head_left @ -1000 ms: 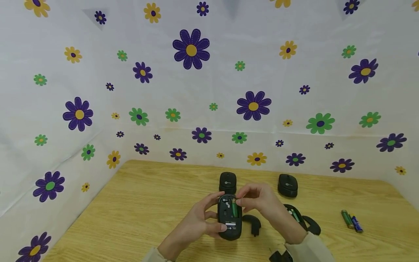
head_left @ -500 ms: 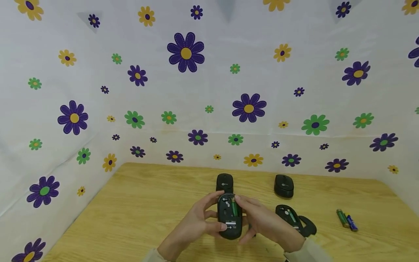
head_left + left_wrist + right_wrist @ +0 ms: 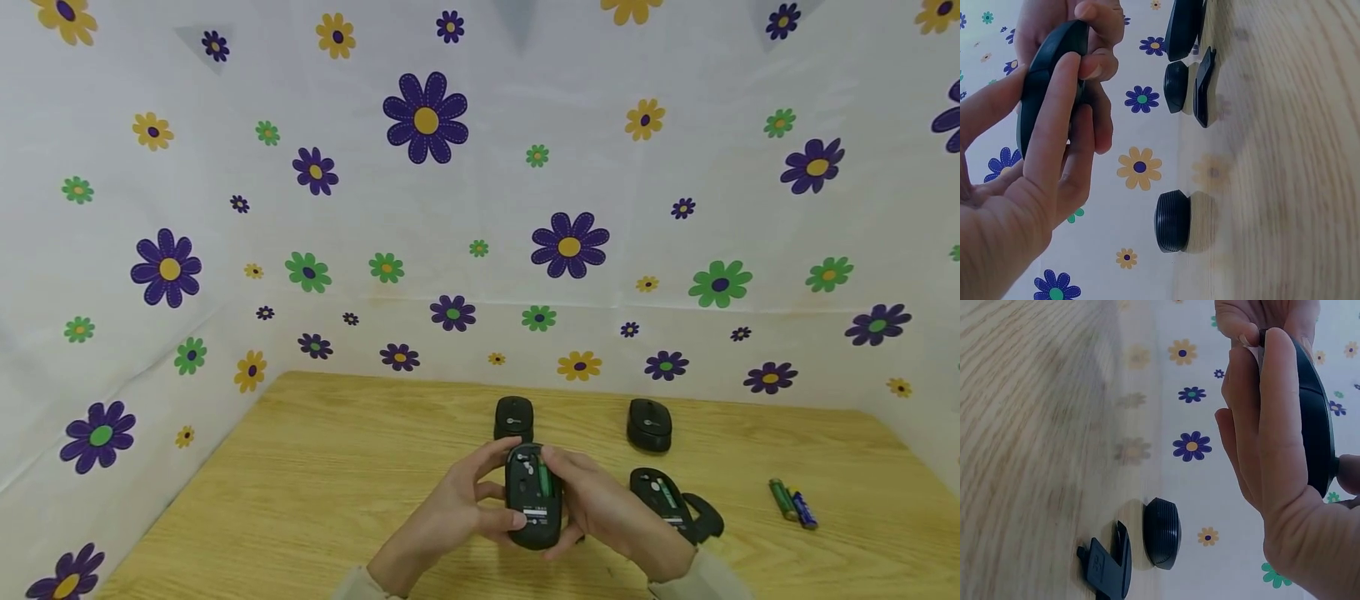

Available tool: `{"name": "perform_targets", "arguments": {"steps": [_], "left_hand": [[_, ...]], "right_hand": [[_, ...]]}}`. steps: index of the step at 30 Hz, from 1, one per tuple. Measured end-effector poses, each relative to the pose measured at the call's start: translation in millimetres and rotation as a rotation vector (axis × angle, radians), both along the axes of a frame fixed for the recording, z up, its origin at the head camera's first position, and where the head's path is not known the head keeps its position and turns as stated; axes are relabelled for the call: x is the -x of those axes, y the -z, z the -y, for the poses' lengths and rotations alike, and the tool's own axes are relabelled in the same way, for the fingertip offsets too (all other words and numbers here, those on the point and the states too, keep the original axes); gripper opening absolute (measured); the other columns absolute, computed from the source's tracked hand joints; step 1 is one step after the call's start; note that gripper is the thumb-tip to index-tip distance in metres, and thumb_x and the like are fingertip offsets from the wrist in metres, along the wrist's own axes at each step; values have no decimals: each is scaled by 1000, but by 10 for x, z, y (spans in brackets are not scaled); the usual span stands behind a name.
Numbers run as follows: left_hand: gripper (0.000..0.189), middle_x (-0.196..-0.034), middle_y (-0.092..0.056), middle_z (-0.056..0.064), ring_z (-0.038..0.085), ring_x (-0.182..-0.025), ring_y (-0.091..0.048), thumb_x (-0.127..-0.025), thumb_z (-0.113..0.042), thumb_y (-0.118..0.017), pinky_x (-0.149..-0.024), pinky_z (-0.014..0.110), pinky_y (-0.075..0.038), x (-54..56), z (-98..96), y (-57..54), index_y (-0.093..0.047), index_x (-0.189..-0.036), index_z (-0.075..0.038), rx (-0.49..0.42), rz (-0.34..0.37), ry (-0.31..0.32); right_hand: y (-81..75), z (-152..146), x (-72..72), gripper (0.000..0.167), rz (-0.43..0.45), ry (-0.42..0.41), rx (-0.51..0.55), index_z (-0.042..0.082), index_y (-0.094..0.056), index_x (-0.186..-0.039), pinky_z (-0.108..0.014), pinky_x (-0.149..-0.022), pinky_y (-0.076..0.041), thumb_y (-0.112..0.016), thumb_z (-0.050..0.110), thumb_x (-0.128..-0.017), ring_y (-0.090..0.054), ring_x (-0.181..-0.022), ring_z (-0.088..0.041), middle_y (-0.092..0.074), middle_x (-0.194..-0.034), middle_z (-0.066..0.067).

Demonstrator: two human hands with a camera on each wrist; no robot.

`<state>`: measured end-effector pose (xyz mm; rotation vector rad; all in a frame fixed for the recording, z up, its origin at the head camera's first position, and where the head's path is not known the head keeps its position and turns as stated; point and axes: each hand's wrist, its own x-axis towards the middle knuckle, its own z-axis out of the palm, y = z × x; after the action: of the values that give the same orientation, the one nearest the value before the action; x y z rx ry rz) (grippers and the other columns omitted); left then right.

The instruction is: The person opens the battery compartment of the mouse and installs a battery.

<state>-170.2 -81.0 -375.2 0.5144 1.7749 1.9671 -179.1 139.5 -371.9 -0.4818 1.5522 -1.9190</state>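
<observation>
A black computer mouse (image 3: pixel 534 500) is held underside up above the table, its battery compartment uncovered. In the compartment lies a green battery (image 3: pixel 545 481). My left hand (image 3: pixel 453 517) grips the mouse from the left, with the thumb on its underside near the lower end. From the right, my right hand (image 3: pixel 611 512) holds the other edge, its thumb by the upper end of the battery and its fingers reaching behind. In the left wrist view, fingers of both hands surround the mouse (image 3: pixel 1036 84). The right wrist view shows the mouse (image 3: pixel 1317 425) edge-on beside the fingers.
Two black mice, one at the back (image 3: pixel 514 417) and another to its right (image 3: pixel 649 425), rest upright on the wooden table (image 3: pixel 337 467). Nearer lies an upturned opened mouse (image 3: pixel 663 500) beside its curved cover (image 3: pixel 705 518). Farther right are a green battery (image 3: pixel 782 498) and a blue battery (image 3: pixel 803 508).
My right fingers have left their pinch at the battery's upper end and now hold the mouse's right side. The mouse has shifted slightly right. The loose cover under it is now mostly hidden.
</observation>
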Motion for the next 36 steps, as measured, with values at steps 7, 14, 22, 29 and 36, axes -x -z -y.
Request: {"name": "perform_targets", "arguments": {"steps": [7,14,22,29,36], "left_hand": [[82,-152,-39,18,25,-104,-63,-82,11,-69,-70,41,-64,10,-16,10,-37,-155,-7,9,10,-15],[85,-153,-39,16,24,-103,-64,-80,15,-69,-69,44,-64,5,-42,30,-35,-156,-6,0,18,-19],[83,-152,-39,17,25,-101,-64,-81,15,-70,-68,41,-64,3,-43,29,-39,-154,-7,18,30,-25],[81,-155,-36,18,26,-104,-64,-82,15,-69,-70,41,-64,-4,-23,13,-40,-154,-7,16,50,-30],[81,-156,-36,18,27,-105,-65,-81,16,-69,-72,41,-64,8,-35,35,-40,-153,-7,15,55,-35]], "right_hand": [[7,1,7,62,-25,36,-31,-14,-30,-148,-39,-58,-63,-31,37,-113,-70,-98,-35,-60,-114,-20],[26,3,2,58,-26,76,-51,-15,-28,-148,-40,-55,-63,-32,31,-113,-70,-94,-35,-61,-114,-20],[34,34,-8,47,-41,112,-109,-14,-35,-141,-40,-54,-62,-32,25,-113,-70,-88,-33,-61,-110,-19],[19,52,-20,42,-49,105,-100,-14,-33,-140,-38,-53,-62,-32,18,-113,-70,-85,-34,-59,-110,-21],[18,61,-28,37,-68,130,-131,-11,-36,-136,-38,-51,-62,-33,17,-112,-70,-82,-33,-58,-109,-21]]}}
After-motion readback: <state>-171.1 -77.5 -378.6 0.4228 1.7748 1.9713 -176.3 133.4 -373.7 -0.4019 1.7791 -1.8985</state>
